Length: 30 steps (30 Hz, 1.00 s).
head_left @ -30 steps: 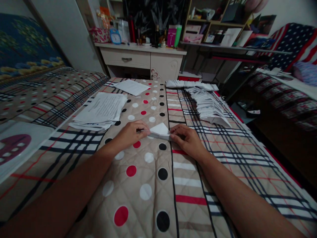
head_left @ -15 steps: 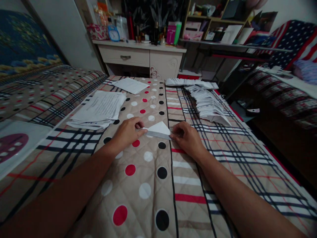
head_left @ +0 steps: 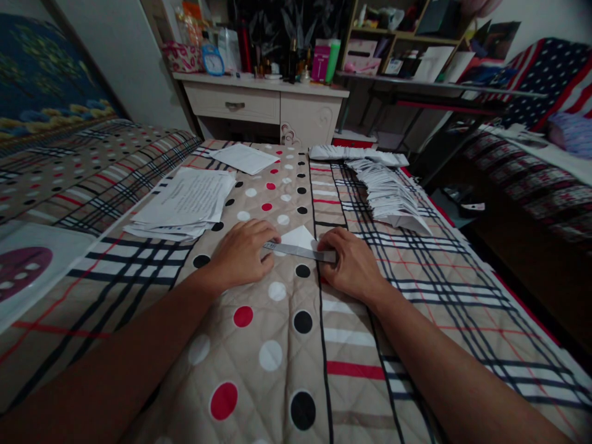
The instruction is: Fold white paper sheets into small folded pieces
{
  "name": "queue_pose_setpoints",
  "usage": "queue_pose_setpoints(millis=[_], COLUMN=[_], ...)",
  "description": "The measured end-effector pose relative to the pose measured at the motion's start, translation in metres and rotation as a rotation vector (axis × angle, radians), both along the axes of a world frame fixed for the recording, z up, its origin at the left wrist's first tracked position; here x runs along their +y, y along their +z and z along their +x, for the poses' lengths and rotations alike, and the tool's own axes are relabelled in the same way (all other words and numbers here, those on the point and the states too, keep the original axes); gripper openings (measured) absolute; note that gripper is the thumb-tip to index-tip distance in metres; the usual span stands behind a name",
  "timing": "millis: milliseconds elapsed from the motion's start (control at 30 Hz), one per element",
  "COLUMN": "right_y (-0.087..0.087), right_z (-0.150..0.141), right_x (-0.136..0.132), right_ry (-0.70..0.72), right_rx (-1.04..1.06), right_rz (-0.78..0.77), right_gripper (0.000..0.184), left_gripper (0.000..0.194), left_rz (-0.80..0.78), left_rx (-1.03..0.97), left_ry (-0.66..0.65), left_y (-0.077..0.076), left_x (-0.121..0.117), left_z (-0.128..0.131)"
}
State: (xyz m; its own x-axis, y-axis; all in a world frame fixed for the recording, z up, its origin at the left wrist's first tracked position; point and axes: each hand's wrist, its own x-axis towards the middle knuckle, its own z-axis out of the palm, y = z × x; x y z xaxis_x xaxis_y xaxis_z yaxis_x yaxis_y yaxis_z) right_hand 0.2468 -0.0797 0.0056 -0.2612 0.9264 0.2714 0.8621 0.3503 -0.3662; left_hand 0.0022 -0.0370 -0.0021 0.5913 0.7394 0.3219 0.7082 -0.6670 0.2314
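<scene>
A small sheet of folded paper (head_left: 300, 239) lies on the quilt between my hands, a white point at its far side and a grey strip along its near edge. At its left end my left hand (head_left: 247, 250) grips the paper, fingers bent over the far side and the thumb close to the quilt. My right hand (head_left: 348, 256) pinches the other end, with the strip's tip showing between thumb and fingers. The undersides of both grips are hidden.
Printed sheets (head_left: 185, 200) are stacked at the left, with a smaller white pile (head_left: 245, 159) behind. A row of folded paper pieces (head_left: 388, 194) stands at the right, another row (head_left: 356, 154) beyond it. A cabinet (head_left: 259, 105) closes off the far end.
My left hand has turned over the paper's left end, and its thumb has dropped lower. The near strip now stands out more, and my right-hand fingers have curled further around its end.
</scene>
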Motion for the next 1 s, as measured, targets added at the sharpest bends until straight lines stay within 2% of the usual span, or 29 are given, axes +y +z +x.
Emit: queue_pose_setpoints(millis=[167,267,433,567,700,767,867,1000], right_y=[-0.001,-0.003,-0.009,-0.013,-0.011,-0.008,-0.004,-0.001], right_z=[-0.003,0.000,0.004,0.002,0.000,-0.001,-0.002,-0.004], right_x=[-0.001,0.000,0.004,0.005,0.005,0.003,0.001,-0.001], right_ry=[-0.032,-0.014,-0.032,-0.121,-0.140,-0.126,-0.115,-0.092], right_rx=[-0.062,-0.012,0.150,0.361,0.595,0.667,0.696,0.698], right_rz=[0.016,0.034,0.082,0.066,-0.014,-0.003,0.061,0.052], right_gripper=[0.027,0.027,0.022,0.017,0.016,0.015,0.014,0.014], left_gripper=[0.033,0.034,0.021,0.017,0.011,0.010,0.013,0.021], left_rz=[-0.001,0.019,0.105,0.185,0.292,0.313,0.189,-0.284], left_rx=[0.025,-0.007,-0.067,-0.135,-0.284,-0.384,-0.547,-0.714], left_ry=[0.012,0.015,0.013,0.007,-0.029,-0.035,0.023,0.130], left_y=[0.000,-0.006,-0.012,-0.012,-0.007,-0.001,0.010,0.021], left_x=[0.000,0.003,0.008,0.010,0.009,0.006,0.000,-0.002], left_z=[0.003,0.002,0.000,0.000,0.002,0.004,0.009,0.009])
